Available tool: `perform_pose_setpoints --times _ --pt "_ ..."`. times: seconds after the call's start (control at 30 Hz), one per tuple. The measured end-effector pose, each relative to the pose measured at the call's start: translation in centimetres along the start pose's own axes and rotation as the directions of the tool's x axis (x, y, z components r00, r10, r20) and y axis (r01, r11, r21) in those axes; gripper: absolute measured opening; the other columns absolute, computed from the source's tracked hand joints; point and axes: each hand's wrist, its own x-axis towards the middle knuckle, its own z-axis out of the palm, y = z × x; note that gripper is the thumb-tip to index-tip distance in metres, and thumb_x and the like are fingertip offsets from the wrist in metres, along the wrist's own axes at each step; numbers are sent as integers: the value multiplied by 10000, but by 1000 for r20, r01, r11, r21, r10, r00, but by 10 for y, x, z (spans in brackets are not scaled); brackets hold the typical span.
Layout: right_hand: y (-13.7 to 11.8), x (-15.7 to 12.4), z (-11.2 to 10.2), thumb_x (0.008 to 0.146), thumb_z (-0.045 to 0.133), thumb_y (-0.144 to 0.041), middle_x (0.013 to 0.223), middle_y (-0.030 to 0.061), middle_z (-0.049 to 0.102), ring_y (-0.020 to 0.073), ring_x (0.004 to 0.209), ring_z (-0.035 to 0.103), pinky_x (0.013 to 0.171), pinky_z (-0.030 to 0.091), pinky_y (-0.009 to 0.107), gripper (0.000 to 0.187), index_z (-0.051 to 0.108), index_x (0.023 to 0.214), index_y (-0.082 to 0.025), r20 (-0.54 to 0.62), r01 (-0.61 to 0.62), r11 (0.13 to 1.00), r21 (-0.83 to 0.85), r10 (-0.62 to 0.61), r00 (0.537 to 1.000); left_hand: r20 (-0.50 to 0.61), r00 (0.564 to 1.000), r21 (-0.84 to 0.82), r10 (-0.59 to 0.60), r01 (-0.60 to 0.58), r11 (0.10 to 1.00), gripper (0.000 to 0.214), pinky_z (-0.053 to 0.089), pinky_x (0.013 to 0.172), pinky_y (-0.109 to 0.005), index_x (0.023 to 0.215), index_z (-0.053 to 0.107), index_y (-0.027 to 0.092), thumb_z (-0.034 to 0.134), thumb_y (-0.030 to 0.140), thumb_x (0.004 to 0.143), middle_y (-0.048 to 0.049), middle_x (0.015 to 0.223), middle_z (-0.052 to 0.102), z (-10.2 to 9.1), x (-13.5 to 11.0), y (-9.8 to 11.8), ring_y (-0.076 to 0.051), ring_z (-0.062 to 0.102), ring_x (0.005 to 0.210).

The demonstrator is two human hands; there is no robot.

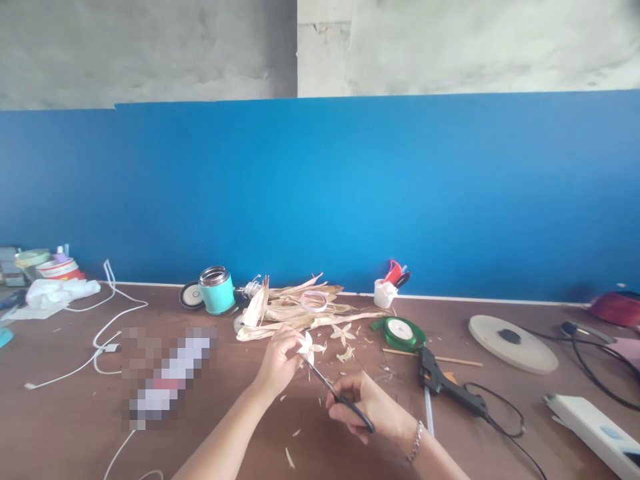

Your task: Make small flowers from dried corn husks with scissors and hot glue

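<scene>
My left hand [278,361] pinches a small pale flower-shaped piece of dried husk [306,345] above the brown table [65,427]. My right hand [371,408] grips black-handled scissors [334,390], whose blades point up-left and meet the flower piece. Just behind lies a pile of dried corn husks [295,308], with another cut flower shape [343,332] and small scraps on the table around my hands.
A teal jar [217,291], tape ring [314,301], green ribbon spool [403,333], black glue gun [447,385] with cord, wooden stick [440,359], white cup of pens [386,292], round white disc [513,343], white cables [107,330] and a white box [595,430] lie about. A blue wall stands behind.
</scene>
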Motion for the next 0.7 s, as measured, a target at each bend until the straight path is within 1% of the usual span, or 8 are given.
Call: perform_pose_setpoints --times 0.27,0.43,0.7 --pt "7 2 -2 694 647 -330 374 -99 393 32 311 339 313 203 139 213 614 768 -133 -3 47 999 -2 -47 999 -19 1000 -20 0 0 1000 138 439 795 -345 662 628 201 574 100 739 -41 789 645 -2 -1 -3 -206 570 834" --pt "7 3 -3 682 655 -347 404 -94 385 33 326 340 313 194 145 228 617 753 -134 -31 38 999 -23 -38 999 -38 999 -9 7 -8 1000 168 443 786 -339 668 627 199 566 47 704 -36 788 642 -2 0 -4 -201 573 829" --pt "2 0 -1 677 639 -307 401 -93 384 35 341 320 327 198 149 187 619 751 -137 -54 16 999 -42 -18 998 -61 998 9 24 -24 1000 163 454 776 -344 652 635 200 572 56 692 -38 779 647 -3 2 -1 -201 572 816"
